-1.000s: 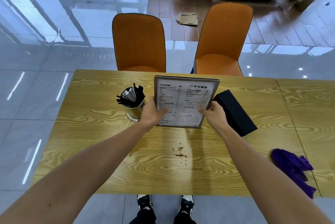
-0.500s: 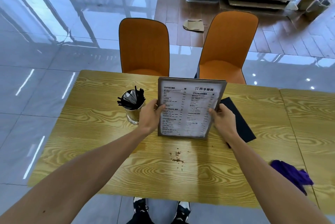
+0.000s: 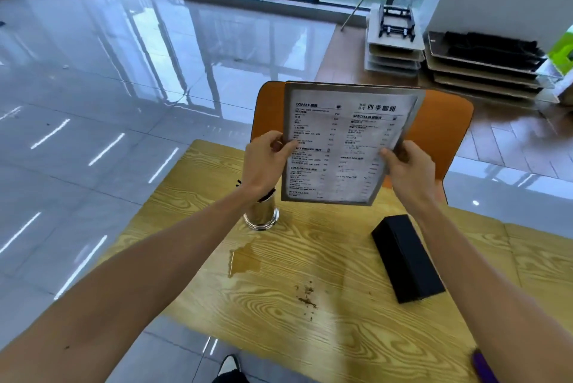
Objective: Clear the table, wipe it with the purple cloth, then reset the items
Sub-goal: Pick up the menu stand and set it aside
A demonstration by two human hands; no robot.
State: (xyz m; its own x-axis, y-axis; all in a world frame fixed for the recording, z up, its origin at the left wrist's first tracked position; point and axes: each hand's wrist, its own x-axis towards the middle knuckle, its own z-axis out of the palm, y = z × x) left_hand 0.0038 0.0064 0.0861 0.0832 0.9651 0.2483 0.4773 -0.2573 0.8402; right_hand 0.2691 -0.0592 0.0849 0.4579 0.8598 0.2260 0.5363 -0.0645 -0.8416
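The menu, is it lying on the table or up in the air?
Up in the air. The left hand and right hand grip the menu by its sides, upright above the table.

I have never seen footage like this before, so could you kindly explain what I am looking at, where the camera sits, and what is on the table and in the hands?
There is no machine here: a person wears one wide-angle camera on the head, looking forward and down, so the two bare forearms reach into the single view. The left hand and right hand each grip a side edge of a framed menu, held upright above the wooden table. On the table stand a metal cup, partly hidden by the left wrist, and a black box lying flat. A liquid spill and brown crumbs dirty the surface. A bit of the purple cloth shows at the bottom right. An orange chair stands behind the menu.
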